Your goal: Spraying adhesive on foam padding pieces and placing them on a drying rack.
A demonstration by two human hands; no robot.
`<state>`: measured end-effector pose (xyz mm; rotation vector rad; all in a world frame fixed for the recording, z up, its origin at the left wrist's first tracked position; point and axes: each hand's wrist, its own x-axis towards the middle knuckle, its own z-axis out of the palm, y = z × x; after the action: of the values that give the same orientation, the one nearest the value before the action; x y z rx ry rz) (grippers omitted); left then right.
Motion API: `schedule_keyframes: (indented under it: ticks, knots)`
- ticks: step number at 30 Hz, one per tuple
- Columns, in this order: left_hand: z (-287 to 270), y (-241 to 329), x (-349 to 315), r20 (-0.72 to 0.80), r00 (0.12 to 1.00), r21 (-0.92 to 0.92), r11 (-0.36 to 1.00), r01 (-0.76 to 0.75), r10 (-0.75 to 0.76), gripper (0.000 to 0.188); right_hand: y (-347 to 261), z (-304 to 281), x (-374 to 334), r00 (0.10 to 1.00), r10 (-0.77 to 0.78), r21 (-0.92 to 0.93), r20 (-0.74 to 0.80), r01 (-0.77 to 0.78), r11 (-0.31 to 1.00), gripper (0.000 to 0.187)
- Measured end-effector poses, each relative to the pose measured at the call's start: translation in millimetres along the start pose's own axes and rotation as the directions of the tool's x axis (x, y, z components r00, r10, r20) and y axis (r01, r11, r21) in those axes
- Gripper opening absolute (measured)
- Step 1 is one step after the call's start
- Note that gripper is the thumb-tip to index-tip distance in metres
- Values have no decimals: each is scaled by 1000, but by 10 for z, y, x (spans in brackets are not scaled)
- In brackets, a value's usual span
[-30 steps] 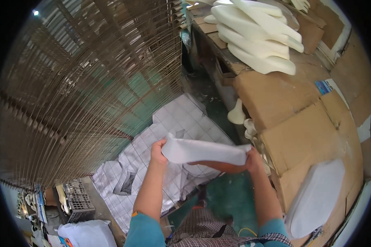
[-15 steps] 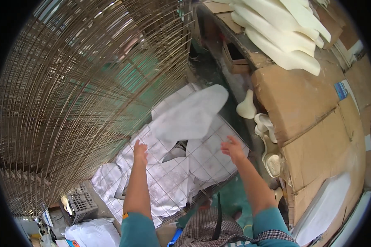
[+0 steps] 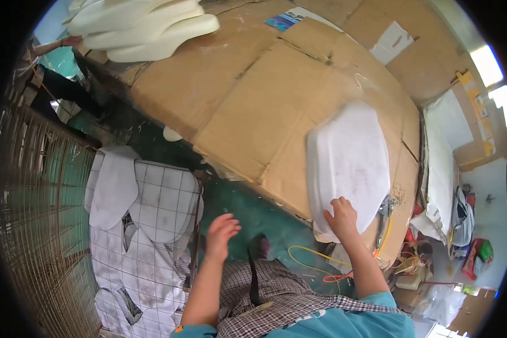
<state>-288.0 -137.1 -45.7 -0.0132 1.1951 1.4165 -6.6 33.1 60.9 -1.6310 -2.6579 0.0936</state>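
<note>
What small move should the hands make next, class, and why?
Probably bring the left hand to the left edge of the white stack: it hangs empty, apart from the stack, while the right hand appears to touch its near end.

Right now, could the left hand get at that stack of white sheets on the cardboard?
Probably yes: the left hand looks empty, and nothing seems to stand between it and the left side of the stack of white sheets. Only the near end is partly covered, by the right hand.
</note>
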Motion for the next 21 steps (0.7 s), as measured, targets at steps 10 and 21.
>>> schedule_keyframes:
  ticks: [10, 21]
  knots:
    - [1988, -943, -326, 395, 918, 293, 940, -172, 45, 31, 503, 67, 61, 996, -49, 494, -81, 83, 865, 8]
    - [1651, -824, -552, 85, 996, -61, 998, -9, 14, 35, 2409, 349, 813, 824, 471, 229, -315, -415, 880, 58]
